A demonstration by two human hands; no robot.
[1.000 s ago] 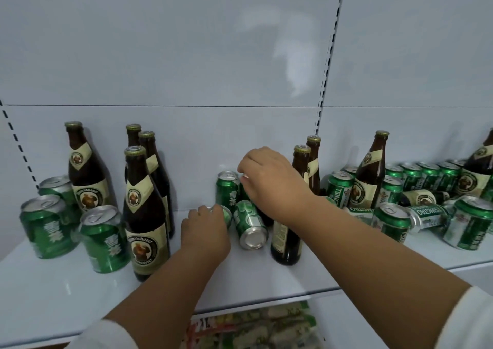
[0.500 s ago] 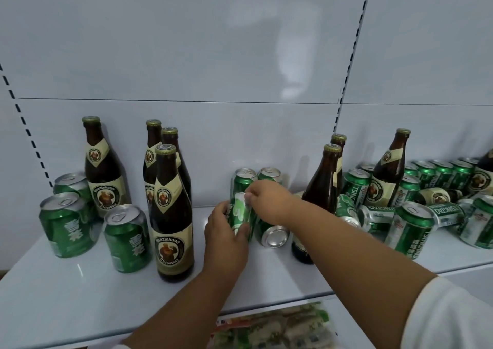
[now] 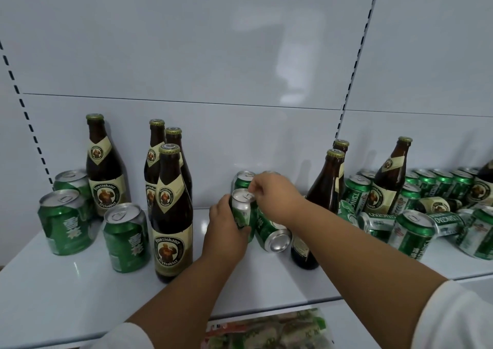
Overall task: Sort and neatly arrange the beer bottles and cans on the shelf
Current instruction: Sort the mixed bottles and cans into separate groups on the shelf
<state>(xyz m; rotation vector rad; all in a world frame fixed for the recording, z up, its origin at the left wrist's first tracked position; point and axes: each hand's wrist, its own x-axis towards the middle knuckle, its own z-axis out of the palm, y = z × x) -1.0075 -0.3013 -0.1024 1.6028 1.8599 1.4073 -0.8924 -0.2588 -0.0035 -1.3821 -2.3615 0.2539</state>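
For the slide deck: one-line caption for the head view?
Both hands set a green can upright on the white shelf among beer bottles and cans.

On the shelf point(image 3: 66, 290), three cans stand at the left: one far point(image 3: 70, 181), one nearer point(image 3: 64, 222), one nearest point(image 3: 126, 238). A bottle point(image 3: 105, 167) stands behind them. To their right three bottles cluster, the nearest point(image 3: 172, 215) before the other two. At the middle the left hand point(image 3: 226, 231) holds an upright can point(image 3: 241, 212); the right hand point(image 3: 277, 196) touches its top. A can point(image 3: 272, 234) lies on its side just right of it, another point(image 3: 242, 179) stands behind. Right of these stands a near bottle point(image 3: 317, 215), then a crowd of cans point(image 3: 412, 230), standing and lying, with bottles among them.
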